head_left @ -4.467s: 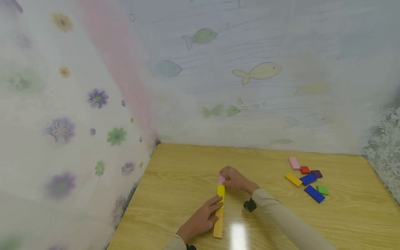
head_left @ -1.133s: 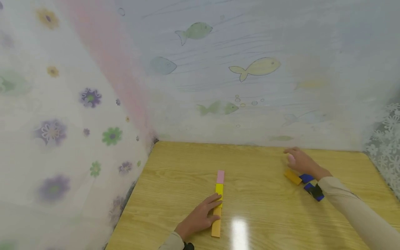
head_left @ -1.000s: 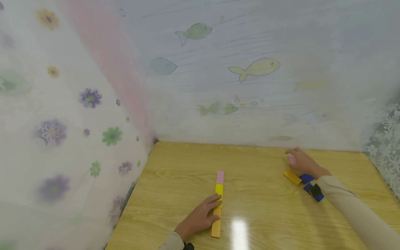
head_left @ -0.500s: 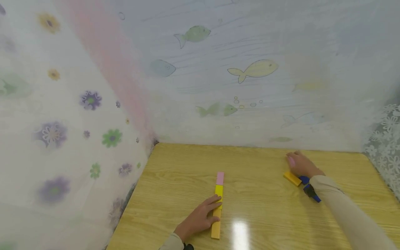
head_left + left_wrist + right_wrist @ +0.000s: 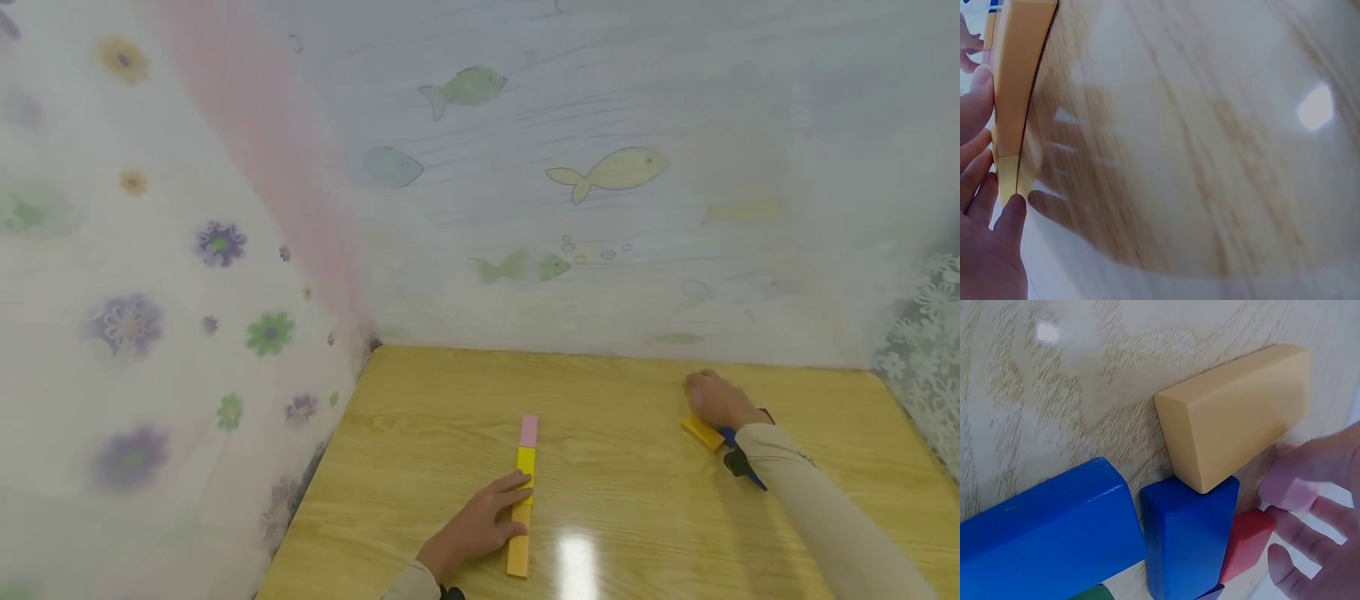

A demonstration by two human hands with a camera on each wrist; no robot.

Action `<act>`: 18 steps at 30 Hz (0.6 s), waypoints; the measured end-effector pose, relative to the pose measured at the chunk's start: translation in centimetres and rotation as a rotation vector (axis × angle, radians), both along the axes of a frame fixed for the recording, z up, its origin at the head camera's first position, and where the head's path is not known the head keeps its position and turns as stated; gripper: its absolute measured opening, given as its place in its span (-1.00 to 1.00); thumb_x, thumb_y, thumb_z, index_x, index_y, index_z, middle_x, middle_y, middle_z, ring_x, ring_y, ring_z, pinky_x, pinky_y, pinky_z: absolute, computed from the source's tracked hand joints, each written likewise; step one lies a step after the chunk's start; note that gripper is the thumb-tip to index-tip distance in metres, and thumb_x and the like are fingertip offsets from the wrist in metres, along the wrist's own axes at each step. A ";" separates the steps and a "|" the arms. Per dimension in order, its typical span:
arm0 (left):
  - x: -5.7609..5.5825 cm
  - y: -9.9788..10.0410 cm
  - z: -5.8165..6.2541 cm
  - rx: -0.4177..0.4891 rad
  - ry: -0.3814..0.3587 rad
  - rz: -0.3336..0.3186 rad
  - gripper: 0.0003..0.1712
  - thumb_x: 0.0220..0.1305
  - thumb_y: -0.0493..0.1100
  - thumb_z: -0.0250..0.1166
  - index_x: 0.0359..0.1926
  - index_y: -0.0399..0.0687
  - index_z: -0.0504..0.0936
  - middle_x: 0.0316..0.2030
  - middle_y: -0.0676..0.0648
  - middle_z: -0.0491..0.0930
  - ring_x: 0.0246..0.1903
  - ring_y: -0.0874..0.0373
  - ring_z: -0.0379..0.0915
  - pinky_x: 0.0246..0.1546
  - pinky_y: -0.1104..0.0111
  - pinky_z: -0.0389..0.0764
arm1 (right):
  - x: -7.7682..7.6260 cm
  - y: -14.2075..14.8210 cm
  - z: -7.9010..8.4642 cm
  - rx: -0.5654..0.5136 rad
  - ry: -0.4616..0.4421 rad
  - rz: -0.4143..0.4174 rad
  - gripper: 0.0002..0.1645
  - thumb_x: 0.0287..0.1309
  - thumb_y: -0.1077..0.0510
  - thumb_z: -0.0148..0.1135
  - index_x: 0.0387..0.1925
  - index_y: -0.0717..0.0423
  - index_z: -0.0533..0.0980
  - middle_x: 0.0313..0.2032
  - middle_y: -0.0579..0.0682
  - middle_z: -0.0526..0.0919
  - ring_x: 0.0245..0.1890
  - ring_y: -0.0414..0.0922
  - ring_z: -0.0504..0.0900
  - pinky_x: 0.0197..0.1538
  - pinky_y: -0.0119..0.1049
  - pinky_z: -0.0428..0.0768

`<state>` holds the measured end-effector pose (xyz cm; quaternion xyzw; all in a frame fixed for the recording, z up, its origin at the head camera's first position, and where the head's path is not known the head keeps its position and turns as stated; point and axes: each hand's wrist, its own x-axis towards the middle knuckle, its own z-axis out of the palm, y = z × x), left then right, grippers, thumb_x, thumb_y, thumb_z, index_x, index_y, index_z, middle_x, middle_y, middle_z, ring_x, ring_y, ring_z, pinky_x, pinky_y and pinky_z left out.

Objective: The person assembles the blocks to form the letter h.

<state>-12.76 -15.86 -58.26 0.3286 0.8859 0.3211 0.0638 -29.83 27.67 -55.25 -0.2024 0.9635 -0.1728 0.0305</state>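
Observation:
In the head view a straight row lies on the table: an orange block, a yellow block and a pink block at the far end. My left hand rests along the row's left side, its extended fingers touching the yellow block and its thumb at the orange one. At the back right, my right hand pinches a second pink block between thumb and fingers. Beside it are another orange block, a blue block and a red block.
Another blue block lies near my right wrist, with a green block and a purple block partly hidden. A wall of fish drawings stands behind the wooden table; a flowered wall is at the left.
Since the earliest frame, my right hand has left the row's pink block and moved right to the loose blocks. Lately it has shifted slightly nearer. My left hand stays on the row.

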 end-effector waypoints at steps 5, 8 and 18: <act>0.0 0.0 0.0 0.017 0.001 -0.007 -0.37 0.27 0.02 0.23 0.26 -0.21 0.41 0.36 -0.13 0.21 0.35 -0.03 0.09 0.27 0.16 0.29 | 0.1 0.0 0.2 -0.009 0.010 -0.015 -0.63 0.26 0.31 -0.11 -0.03 0.51 0.44 -0.06 0.50 0.45 -0.03 0.40 0.43 -0.11 0.27 0.50; 0.0 0.0 0.0 0.020 -0.001 -0.007 -0.37 0.26 0.03 0.23 0.27 -0.20 0.41 0.36 -0.13 0.21 0.35 -0.01 0.09 0.27 0.16 0.29 | 0.2 0.1 0.3 -0.020 0.030 -0.022 -0.63 0.22 0.31 -0.07 -0.04 0.51 0.45 -0.07 0.49 0.46 -0.05 0.39 0.45 -0.14 0.27 0.51; 0.1 0.0 0.0 0.019 -0.006 -0.006 -0.36 0.26 0.03 0.23 0.28 -0.17 0.41 0.36 -0.11 0.20 0.36 0.00 0.08 0.28 0.17 0.28 | 0.9 -0.3 1.6 -0.107 0.073 0.003 -0.47 0.08 0.29 0.13 0.05 0.58 0.35 -0.04 0.54 0.43 -0.10 0.36 0.48 -0.04 0.23 0.48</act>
